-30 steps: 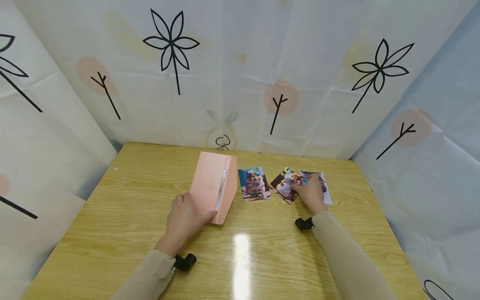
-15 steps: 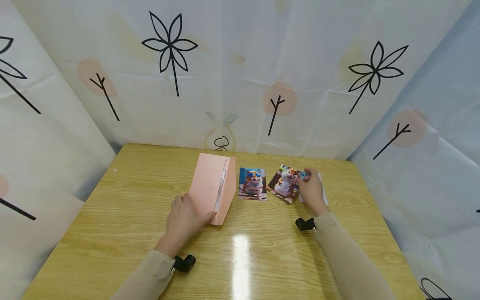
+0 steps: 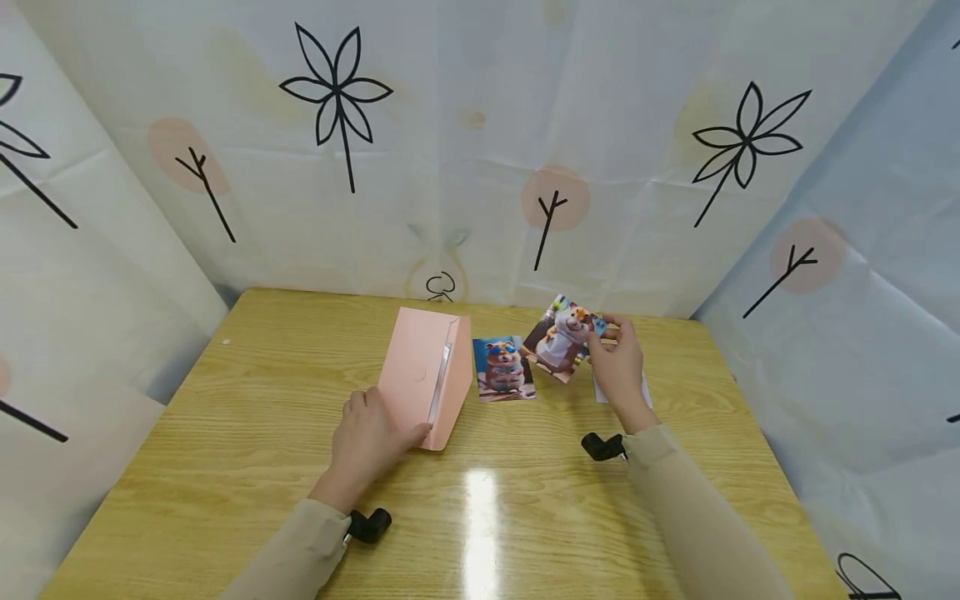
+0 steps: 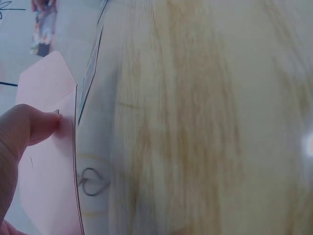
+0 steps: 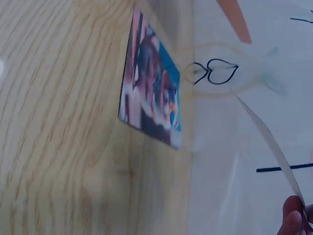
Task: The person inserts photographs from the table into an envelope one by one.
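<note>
On the table a pink envelope leans slightly, its pocket gaping along the right side. My left hand grips its near end, and in the left wrist view the thumb presses on the envelope near its opening. My right hand pinches a hamster picture card by its right edge, above the table. In the right wrist view this card appears nearly edge-on. A card of a hamster in sunglasses lies beside the envelope. Under my right hand another card is mostly hidden.
The wooden table ends at a white curtain with printed flowers behind and at both sides. A black wrist camera is on the left sleeve, and another camera is on the right.
My right hand has moved from the right-hand cards, lifting the hamster card off the table and shifting it up and left. My left hand and the envelope have stayed in place.
</note>
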`<state>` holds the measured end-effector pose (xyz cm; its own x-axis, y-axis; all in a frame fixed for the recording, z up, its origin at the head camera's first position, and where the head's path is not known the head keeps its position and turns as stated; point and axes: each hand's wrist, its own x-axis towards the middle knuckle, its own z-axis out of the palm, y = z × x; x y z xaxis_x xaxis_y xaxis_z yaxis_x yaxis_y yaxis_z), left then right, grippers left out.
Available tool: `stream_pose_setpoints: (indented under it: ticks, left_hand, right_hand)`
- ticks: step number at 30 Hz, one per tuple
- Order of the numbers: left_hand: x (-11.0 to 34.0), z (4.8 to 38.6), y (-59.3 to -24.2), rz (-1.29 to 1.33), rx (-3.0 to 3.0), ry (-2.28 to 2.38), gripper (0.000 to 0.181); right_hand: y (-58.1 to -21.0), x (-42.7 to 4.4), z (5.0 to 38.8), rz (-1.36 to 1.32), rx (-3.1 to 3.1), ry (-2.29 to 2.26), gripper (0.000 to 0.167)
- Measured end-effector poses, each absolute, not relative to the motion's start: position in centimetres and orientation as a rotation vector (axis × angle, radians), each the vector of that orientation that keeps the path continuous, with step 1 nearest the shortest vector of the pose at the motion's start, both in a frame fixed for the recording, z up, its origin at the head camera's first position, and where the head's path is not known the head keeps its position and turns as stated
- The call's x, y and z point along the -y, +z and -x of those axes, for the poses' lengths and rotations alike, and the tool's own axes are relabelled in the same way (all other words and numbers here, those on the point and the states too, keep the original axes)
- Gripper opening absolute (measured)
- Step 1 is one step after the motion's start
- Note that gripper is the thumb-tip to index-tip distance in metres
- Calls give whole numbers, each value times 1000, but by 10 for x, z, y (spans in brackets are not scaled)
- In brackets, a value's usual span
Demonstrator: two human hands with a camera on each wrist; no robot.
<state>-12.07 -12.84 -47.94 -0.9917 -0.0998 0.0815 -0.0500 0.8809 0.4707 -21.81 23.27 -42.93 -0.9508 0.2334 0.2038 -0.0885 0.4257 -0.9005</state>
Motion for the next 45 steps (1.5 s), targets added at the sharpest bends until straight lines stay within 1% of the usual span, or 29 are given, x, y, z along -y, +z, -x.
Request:
stream_pose_setpoints:
  ticks: [3, 9, 12, 17, 22, 26, 38, 45]
  left_hand:
    - [128, 121, -479, -123, 2955, -736, 102]
    - [126, 121, -479, -103, 2962, -698, 103]
    - [126, 122, -479, -96, 2964, -679, 103]
    - [124, 121, -478, -94, 2952, -657, 101]
    - [122, 122, -478, -87, 2942, -640, 100]
    - [121, 121, -478, -92, 2938, -639, 101]
    - [120, 123, -483, -105, 2959, -625, 104]
    - [120, 123, -482, -101, 2955, -623, 103]
  right_hand:
    - [-419, -221, 213, 50, 2293, 1637, 43]
    - [-388, -188, 194, -92, 2210, 1736, 40]
    - [-382, -174, 188, -151, 2218, 1753, 39]
    - [-393, -156, 190, -227, 2212, 1801, 39]
    - [-415, -144, 197, -228, 2239, 1733, 38]
    - [-424, -136, 198, -227, 2255, 1685, 37]
    - [-427, -135, 197, -186, 2240, 1668, 36]
    - [-431, -133, 197, -219, 2211, 1727, 35]
